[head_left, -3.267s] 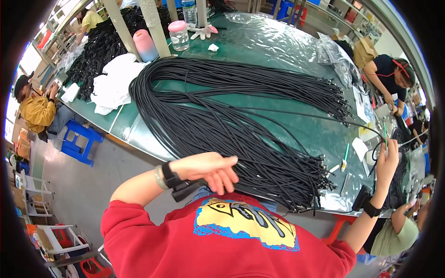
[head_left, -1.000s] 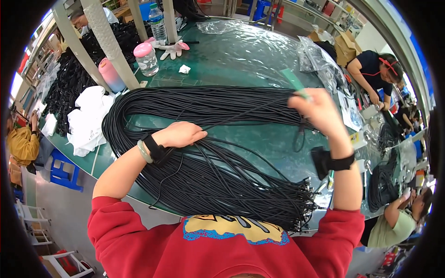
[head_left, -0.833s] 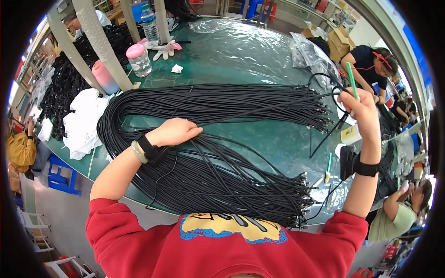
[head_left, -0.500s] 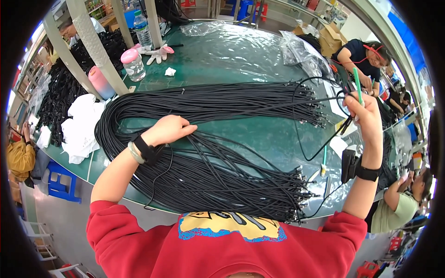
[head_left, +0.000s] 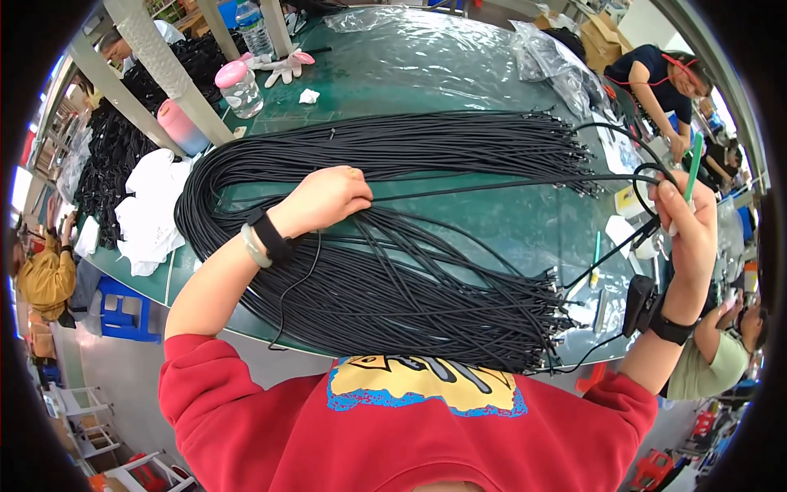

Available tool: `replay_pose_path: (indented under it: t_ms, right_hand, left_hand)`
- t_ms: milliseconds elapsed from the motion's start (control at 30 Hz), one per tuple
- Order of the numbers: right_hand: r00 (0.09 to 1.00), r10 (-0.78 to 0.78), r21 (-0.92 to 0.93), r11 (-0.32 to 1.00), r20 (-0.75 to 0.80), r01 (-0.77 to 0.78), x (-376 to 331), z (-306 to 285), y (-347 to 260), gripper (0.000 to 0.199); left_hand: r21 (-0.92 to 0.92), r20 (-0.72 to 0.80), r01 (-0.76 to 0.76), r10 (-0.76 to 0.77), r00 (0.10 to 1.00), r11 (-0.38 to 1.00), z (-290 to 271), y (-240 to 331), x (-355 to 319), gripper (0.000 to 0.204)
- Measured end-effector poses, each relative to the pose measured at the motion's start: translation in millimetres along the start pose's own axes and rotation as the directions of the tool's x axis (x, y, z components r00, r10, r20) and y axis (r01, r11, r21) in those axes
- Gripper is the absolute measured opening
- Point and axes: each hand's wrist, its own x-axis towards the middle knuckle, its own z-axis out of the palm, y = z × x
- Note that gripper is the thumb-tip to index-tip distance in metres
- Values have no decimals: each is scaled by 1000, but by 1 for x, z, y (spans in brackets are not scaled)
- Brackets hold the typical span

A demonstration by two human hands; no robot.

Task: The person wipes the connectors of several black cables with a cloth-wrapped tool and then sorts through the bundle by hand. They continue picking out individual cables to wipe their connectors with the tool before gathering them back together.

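A thick bundle of long black cables (head_left: pixel 410 141) lies bent in a U on the green table, with small metal-looking connectors at its ends on the right. My left hand (head_left: pixel 328 199) rests over the middle of the bundle, fingers pinched on one black cable (head_left: pixel 508 187). That cable runs nearly straight across to my right hand (head_left: pixel 687 217), which is raised at the far right. There my fingers grip the cable, looped near the fingertips, along with a thin green stick (head_left: pixel 696 162) pointing up. Dark cable ends (head_left: pixel 646 231) hang beside the fingers.
Metal posts (head_left: pixel 168 70) rise at the back left, near a pink-lidded jar (head_left: pixel 238 90), a pink-and-blue bottle (head_left: pixel 182 127) and white gloves (head_left: pixel 288 67). White cloth (head_left: pixel 147 217) lies left; plastic bags (head_left: pixel 557 70) lie back right. A person (head_left: pixel 656 86) works beyond them.
My right hand has moved outward to the right with the cable and green stick. The held cable now stretches straighter between my hands. My left hand has shifted slightly right and up in view.
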Motion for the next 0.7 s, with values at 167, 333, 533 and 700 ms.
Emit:
replay_pose_path:
  t_ms: [167, 333, 533, 700]
  right_hand:
    - [999, 2, 35, 999, 33, -3, -6, -4, 5, 21]
    - [997, 57, 10, 998, 55, -58, -14, -13, 18, 21]
    - [995, 77, 14, 997, 66, -78, -15, -4, 27, 23]
    - [983, 99, 38, 994, 156, -106, -15, -12, 29, 20]
  left_hand:
    - [15, 25, 330, -330, 943, 944, -24, -41, 3, 13]
    - [-138, 210, 773, -745, 634, 619, -31, -60, -10, 17]
    - [14, 148, 660, -655, 741, 751, -14, -60, -12, 16]
    - [-424, 225, 710, -694, 684, 563, -13, -71, -19, 19]
